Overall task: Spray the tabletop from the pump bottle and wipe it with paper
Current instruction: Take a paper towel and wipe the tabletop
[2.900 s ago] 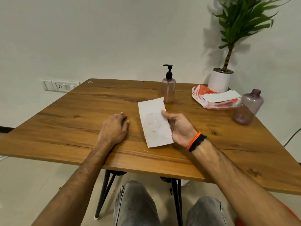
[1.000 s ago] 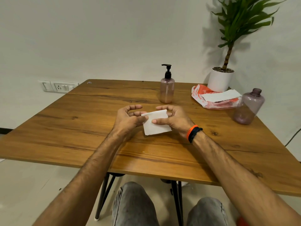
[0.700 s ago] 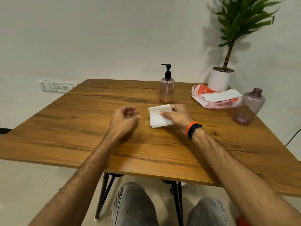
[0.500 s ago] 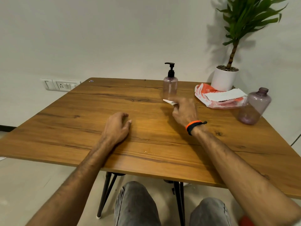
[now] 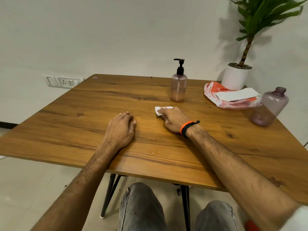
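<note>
A wooden tabletop (image 5: 83,117) fills the middle of the head view. A pink pump bottle (image 5: 178,85) with a black pump stands upright at the far middle. My right hand (image 5: 175,120) presses a folded white paper (image 5: 160,110) flat onto the wood just in front of the bottle; most of the paper is hidden under the fingers. My left hand (image 5: 120,129) rests palm down on the table to the left, fingers loosely together, holding nothing. A few small wet specks (image 5: 155,154) show near the front edge.
At the back right stand a potted plant (image 5: 236,77) in a white pot, an orange and white plastic packet (image 5: 230,97) with white paper on it, and a capless purple bottle (image 5: 270,107). A wall socket (image 5: 63,81) is behind the left corner.
Both hands folded the unfolded paper into a small pad. The left hand then let go and settled on the table, while the right hand carried the pad toward the pump bottle and pressed it down.
</note>
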`<action>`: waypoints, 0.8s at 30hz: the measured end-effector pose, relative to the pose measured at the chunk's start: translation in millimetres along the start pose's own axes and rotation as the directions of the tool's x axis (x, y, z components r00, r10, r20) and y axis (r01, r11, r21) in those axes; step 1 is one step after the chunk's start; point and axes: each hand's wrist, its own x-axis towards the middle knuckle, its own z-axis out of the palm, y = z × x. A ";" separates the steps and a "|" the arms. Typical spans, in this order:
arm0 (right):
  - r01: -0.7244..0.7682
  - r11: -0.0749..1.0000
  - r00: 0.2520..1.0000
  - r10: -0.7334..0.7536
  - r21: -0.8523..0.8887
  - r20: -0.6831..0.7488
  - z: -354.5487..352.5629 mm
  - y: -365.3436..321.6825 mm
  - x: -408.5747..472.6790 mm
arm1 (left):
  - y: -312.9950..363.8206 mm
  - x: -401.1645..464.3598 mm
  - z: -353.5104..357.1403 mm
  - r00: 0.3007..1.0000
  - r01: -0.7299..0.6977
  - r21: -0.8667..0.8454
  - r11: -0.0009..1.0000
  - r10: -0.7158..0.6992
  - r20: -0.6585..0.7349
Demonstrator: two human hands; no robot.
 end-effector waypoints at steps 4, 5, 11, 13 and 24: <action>0.067 0.998 0.994 -0.068 0.019 0.090 4.1 -10.4 -1.2 | 0.9 1.1 1.2 1.000 0.011 0.008 1.000 -0.011 -0.006; 0.091 0.995 0.990 -0.094 0.032 0.102 4.2 -13.4 -4.0 | 1.0 1.3 1.2 1.000 0.013 0.011 1.000 -0.013 -0.007; 0.224 0.955 0.952 -0.257 0.193 0.169 -6.2 -24.3 -50.5 | 0.9 0.1 0.7 1.000 0.014 0.015 1.000 -0.014 -0.002; 0.225 0.929 0.938 -0.288 0.292 0.192 -17.4 -22.5 -64.0 | 0.9 -0.3 0.4 1.000 0.011 0.011 1.000 -0.011 -0.001; 0.001 0.913 0.956 0.119 0.407 -0.269 -31.3 14.0 -17.3 | -1.7 -1.3 0.5 1.000 -0.012 -0.005 1.000 0.012 -0.004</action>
